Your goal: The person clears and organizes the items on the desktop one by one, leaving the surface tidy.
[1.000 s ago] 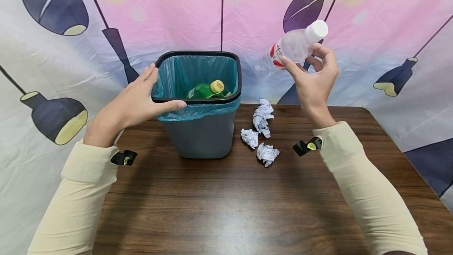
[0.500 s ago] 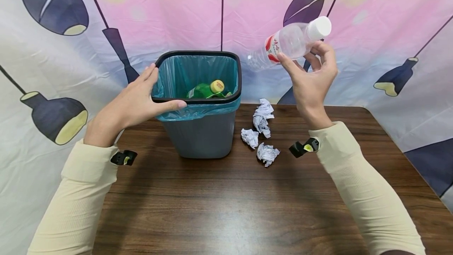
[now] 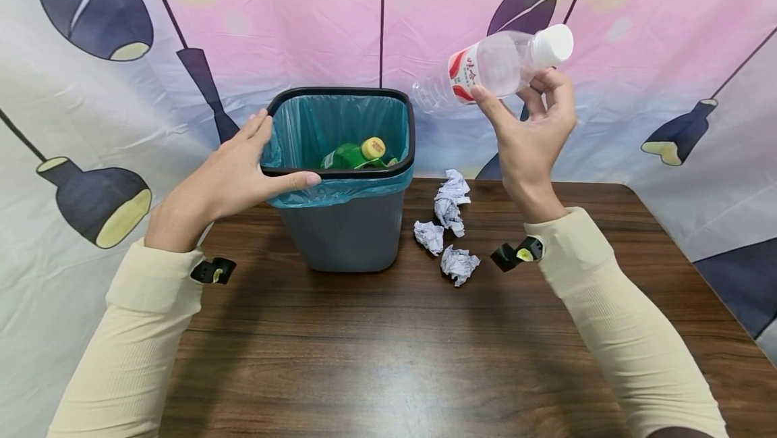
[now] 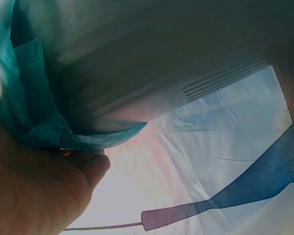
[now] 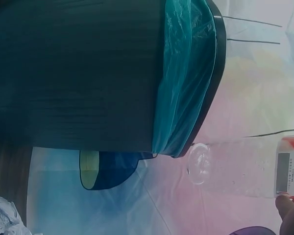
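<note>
Up in the air to the right of the bin, my right hand [image 3: 537, 131] pinches a clear plastic bottle [image 3: 500, 63] between thumb and fingers. The bottle has a white cap and a red-and-white label; it tilts with its base toward the bin. In the right wrist view the bottle's base [image 5: 201, 164] is near the bin's rim. My left hand [image 3: 221, 175] rests on the left front corner of the grey trash bin [image 3: 349, 232], thumb along the front rim and fingers extended at the side. Inside the blue liner [image 3: 291, 121] lies a green bottle [image 3: 349, 156] with a yellow cap.
Several crumpled paper balls [image 3: 459, 264] lie on the brown wooden table [image 3: 340, 343], right of the bin. A patterned cloth [image 3: 315, 19] hangs close behind the bin and table.
My right hand has shifted slightly left, and the bottle has turned flatter, its base coming closer to the bin's right rim. The left hand and the bin stay where they were.
</note>
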A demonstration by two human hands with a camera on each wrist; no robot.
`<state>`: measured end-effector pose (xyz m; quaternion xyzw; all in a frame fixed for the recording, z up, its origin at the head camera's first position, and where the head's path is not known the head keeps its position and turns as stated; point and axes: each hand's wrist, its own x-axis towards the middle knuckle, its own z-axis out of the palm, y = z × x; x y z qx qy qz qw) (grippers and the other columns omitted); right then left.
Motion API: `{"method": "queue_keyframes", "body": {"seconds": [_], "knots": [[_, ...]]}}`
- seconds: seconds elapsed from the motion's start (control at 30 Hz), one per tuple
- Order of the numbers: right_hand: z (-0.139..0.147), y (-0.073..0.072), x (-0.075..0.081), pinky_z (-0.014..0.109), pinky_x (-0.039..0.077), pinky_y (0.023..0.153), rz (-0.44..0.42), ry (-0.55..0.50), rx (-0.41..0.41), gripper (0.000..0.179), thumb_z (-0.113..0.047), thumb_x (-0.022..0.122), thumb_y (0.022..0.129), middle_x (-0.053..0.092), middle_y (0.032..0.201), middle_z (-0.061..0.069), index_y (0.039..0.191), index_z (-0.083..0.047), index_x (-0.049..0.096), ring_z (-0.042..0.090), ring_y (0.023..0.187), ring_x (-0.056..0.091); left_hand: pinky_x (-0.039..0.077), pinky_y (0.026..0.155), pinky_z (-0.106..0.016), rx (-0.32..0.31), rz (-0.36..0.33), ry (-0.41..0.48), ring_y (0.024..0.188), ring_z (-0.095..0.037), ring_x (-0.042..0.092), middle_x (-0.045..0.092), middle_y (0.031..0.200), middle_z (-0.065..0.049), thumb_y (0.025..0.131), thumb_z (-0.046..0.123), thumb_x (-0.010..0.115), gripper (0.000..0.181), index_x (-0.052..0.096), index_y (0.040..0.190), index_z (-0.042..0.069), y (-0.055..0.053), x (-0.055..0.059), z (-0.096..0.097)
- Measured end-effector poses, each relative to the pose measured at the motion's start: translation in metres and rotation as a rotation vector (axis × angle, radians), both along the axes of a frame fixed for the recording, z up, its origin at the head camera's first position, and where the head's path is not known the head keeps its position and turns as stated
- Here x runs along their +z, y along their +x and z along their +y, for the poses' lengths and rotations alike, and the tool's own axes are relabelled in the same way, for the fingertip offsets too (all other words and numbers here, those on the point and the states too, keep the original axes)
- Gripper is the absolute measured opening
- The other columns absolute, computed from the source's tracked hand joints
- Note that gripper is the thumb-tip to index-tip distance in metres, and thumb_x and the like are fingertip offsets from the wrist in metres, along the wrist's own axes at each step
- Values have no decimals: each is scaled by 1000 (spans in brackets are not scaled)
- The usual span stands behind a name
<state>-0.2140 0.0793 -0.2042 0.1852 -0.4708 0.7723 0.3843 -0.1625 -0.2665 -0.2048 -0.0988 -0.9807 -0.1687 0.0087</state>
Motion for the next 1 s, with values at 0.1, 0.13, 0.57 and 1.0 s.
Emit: {"method": "queue_keyframes", "body": {"seconds": [0.1, 0.13, 0.57, 1.0], "knots": [[0, -4, -2, 39, 57, 92, 2, -5, 4, 56, 17, 85, 66, 58, 116, 18, 114, 5, 59, 35, 106, 64, 9, 118, -67, 0, -1, -1, 155, -29, -9, -13, 168, -9, 86, 76, 57, 120, -4, 162, 6, 0, 0, 0], [0, -6, -3, 39, 57, 92, 2, -3, 1, 57, 17, 86, 66, 58, 117, 18, 115, 5, 59, 35, 105, 64, 9, 118, -67, 1, -3, -1, 155, -29, -9, -13, 168, -8, 86, 76, 57, 120, -5, 161, 6, 0, 0, 0], [-5, -13, -7, 41, 58, 90, 40, 8, 8, 58, 17, 86, 67, 58, 119, 19, 116, 6, 58, 36, 104, 65, 9, 118, -66, 0, -4, -2, 155, -29, -9, -14, 168, -8, 86, 76, 57, 120, -5, 161, 6, 0, 0, 0], [-15, -12, -11, 42, 57, 92, 113, 110, -13, 54, 11, 86, 72, 59, 116, 16, 118, 6, 60, 36, 102, 68, 9, 118, -67, 0, -4, -1, 155, -29, -9, -14, 168, -8, 86, 76, 57, 120, -5, 161, 6, 0, 0, 0]]}}
